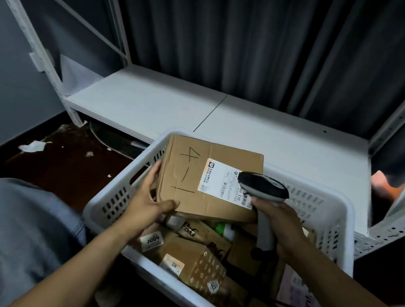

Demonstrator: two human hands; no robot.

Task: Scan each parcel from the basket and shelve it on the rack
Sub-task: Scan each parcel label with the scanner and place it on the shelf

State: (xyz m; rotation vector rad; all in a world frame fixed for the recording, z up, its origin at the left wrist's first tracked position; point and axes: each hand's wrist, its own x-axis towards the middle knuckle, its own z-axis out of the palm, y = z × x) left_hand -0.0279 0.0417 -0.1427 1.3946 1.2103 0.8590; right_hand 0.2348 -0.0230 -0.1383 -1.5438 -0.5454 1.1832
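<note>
"Cardboard parcel [192,175] marked 4-1, where have you got it?"

"Over the heap in the white basket [163,271], toward its 12 o'clock end. My left hand [151,198] grasps the corner at 9 o'clock, thumb on top, fingers along the side."

"And your right?"

"My right hand [280,225] is wrapped round the handle of the grey scanner [262,187] at 3 o'clock. Its dark head hangs over the white label [218,182] on the parcel's top."

"What lies underneath?"

"More brown boxes [194,261], heaped toward 6 o'clock."

"The rack?"

"Its white shelf [138,99] sits at 12 o'clock past the basket, with a dark curtain [242,39] behind and paper scraps [32,146] on the floor at 9 o'clock"
</note>
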